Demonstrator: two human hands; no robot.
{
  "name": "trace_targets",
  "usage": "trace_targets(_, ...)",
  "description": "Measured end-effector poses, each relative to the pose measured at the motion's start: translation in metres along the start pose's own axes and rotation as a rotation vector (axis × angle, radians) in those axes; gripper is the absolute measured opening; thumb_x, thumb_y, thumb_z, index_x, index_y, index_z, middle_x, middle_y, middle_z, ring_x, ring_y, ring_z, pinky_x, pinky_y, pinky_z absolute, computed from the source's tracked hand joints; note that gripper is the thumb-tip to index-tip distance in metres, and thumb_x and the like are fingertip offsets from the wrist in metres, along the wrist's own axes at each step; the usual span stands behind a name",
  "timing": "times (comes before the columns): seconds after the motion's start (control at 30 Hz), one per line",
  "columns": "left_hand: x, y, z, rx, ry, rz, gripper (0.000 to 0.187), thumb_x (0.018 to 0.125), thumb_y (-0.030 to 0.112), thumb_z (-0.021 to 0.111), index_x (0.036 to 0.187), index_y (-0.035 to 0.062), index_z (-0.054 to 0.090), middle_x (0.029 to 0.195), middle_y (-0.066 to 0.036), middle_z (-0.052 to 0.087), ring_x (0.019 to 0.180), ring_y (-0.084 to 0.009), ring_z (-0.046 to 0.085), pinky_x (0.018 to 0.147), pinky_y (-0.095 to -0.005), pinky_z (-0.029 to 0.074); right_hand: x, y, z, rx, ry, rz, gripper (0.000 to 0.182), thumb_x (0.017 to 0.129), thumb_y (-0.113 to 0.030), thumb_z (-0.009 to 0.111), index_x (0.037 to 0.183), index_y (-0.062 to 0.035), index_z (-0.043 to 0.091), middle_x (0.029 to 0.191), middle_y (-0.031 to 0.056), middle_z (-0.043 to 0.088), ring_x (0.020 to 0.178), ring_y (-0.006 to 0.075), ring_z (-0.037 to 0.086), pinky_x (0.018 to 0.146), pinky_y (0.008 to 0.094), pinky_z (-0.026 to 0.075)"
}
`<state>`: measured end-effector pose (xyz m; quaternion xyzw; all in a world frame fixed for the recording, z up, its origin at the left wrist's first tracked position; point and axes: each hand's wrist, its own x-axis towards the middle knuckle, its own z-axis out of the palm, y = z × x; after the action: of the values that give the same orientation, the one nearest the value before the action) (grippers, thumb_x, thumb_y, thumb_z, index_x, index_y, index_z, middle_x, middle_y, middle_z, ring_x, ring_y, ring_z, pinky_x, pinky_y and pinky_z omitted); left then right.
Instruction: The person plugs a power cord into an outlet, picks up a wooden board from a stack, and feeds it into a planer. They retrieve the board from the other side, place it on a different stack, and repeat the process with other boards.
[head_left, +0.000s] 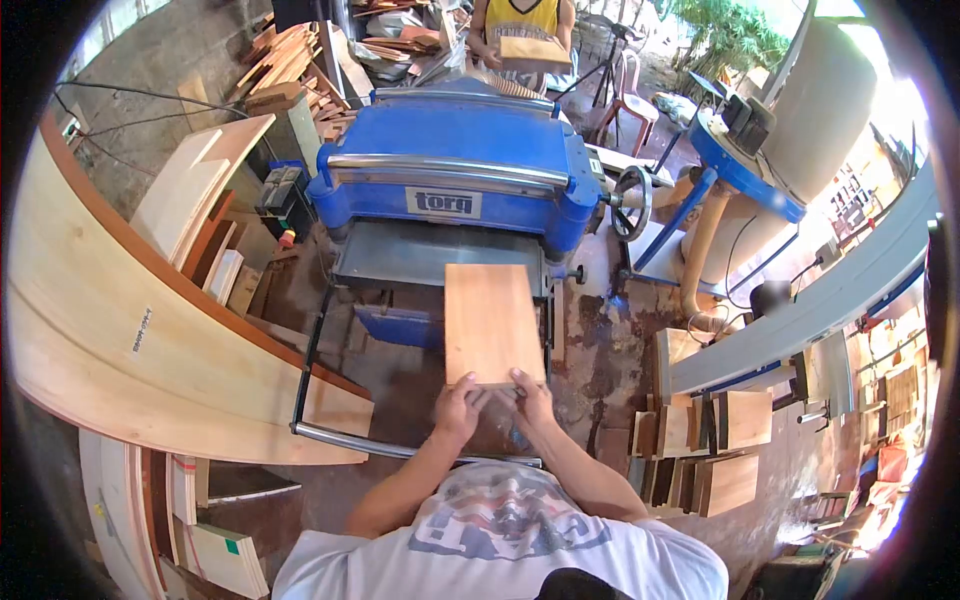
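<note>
A rectangular wooden board (492, 322) is held out in front of my chest, its far end overlapping the metal bed (400, 255) of a blue thickness planer (450, 140). My left hand (459, 408) grips the near left corner, thumb on top and fingers underneath. At the near right corner my right hand (528, 398) holds it the same way. Most of the fingers are hidden below the board.
Beyond the planer, a person in a yellow top (520, 20) holds another wooden board (535, 53). Stacked wood blocks (730, 485) lie to the right, near a dust collector (740, 160). A large plywood sheet (130, 330) leans at left. The planer's roller frame (370, 441) crosses before me.
</note>
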<state>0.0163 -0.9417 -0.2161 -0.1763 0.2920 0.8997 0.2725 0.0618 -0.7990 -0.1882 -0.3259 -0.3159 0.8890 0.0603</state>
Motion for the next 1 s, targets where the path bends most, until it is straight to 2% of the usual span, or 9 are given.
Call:
trace_targets(0.17,0.073,0.032,-0.05,0.021,0.138,0.051,0.039,0.086,0.017,0.067,0.119,0.0036,0.053,0.113,-0.012,0.055,0.108,-0.0311,0.056,0.098,-0.0499,0.048,0.053,0.024,0.006,-0.043,-0.178,0.164,0.037,0.09,-0.016,0.07,0.119,-0.002,0.054,0.105,0.0101,0.062,0.094,0.027,0.067,0.078,0.042,0.059)
trace_targets(0.3,0.121,0.061,-0.05,-0.031,0.181,0.095,0.042,0.087,0.017,0.067,0.122,0.0011,0.051,0.117,-0.013,0.054,0.111,-0.0313,0.056,0.099,-0.0495,0.049,0.035,0.013,0.016,-0.528,0.055,-0.053,0.044,0.088,-0.017,0.072,0.123,0.0008,0.052,0.103,0.0095,0.064,0.091,0.023,0.068,0.076,0.0366,0.058)
trace_targets(0.4,0.155,0.083,-0.047,0.018,0.131,0.119,0.042,0.089,0.017,0.067,0.123,-0.001,0.05,0.119,-0.013,0.054,0.109,-0.0311,0.057,0.097,-0.0485,0.051,0.03,0.015,-0.03,-1.214,0.072,-0.637,0.049,0.087,-0.016,0.073,0.127,0.0011,0.049,0.093,0.008,0.066,0.082,0.0177,0.067,0.072,0.0318,0.056)
trace_targets(0.5,0.181,0.097,-0.041,0.04,0.116,0.142,0.041,0.091,0.017,0.066,0.124,-0.0024,0.05,0.118,-0.014,0.055,0.106,-0.0311,0.06,0.095,-0.0477,0.053,0.011,0.004,-0.048,-1.247,0.051,-0.619,0.059,0.086,-0.015,0.072,0.136,-0.0004,0.045,0.082,0.0068,0.066,0.072,0.0134,0.064,0.067,0.0298,0.053)
trace_targets(0.6,0.203,0.101,-0.034,0.073,0.154,0.144,0.039,0.093,0.016,0.064,0.124,-0.0028,0.05,0.117,-0.015,0.058,0.106,-0.0321,0.062,0.094,-0.0481,0.054,-0.009,-0.058,0.033,-1.35,-0.114,-0.53,0.085,0.086,-0.014,0.068,0.153,-0.0027,0.017,0.079,0.0116,0.069,0.072,0.0247,0.069,0.074,0.0364,0.054)
trace_targets(0.7,0.215,0.109,-0.014,0.103,0.278,0.132,0.036,0.094,0.015,0.064,0.123,-0.0027,0.051,0.118,-0.015,0.059,0.105,-0.0323,0.063,0.094,-0.0493,0.054,-0.006,-0.121,0.145,-1.288,-0.258,-0.847,0.095,0.085,-0.011,0.065,0.149,0.0088,-0.002,0.078,0.0172,0.069,0.069,0.0321,0.068,0.066,0.0399,0.054)
trace_targets(0.87,0.219,0.108,-0.001,0.109,0.299,0.21,0.037,0.094,0.017,0.065,0.121,-0.0048,0.053,0.115,-0.016,0.06,0.097,-0.0311,0.064,0.092,-0.049,0.056,0.02,-0.183,0.216,-1.417,-0.261,-0.936,0.063,0.083,-0.023,0.066,0.129,0.0145,0.046,0.072,0.0211,0.066,0.067,0.0371,0.067,0.062,0.0432,0.053)
trace_targets(0.9,0.215,0.108,0.004,0.119,0.322,0.226,0.038,0.094,0.017,0.066,0.121,-0.0057,0.053,0.115,-0.016,0.06,0.098,-0.0312,0.064,0.091,-0.0487,0.056,0.025,-0.173,0.205,-1.406,-0.25,-1.021,0.059,0.083,-0.019,0.07,0.129,0.0116,0.051,0.066,0.0145,0.062,0.057,0.0185,0.061,0.057,0.0338,0.049)
trace_targets(1.0,0.215,0.107,0.012,0.137,0.414,0.246,0.039,0.093,0.017,0.067,0.119,-0.0081,0.053,0.115,-0.018,0.061,0.098,-0.0304,0.065,0.089,-0.0478,0.057,0.031,-0.119,0.137,-1.305,-0.264,-0.88,0.051,0.086,-0.016,0.069,0.127,0.0078,0.053,0.069,0.0108,0.061,0.06,0.0143,0.058,0.059,0.0313,0.048)
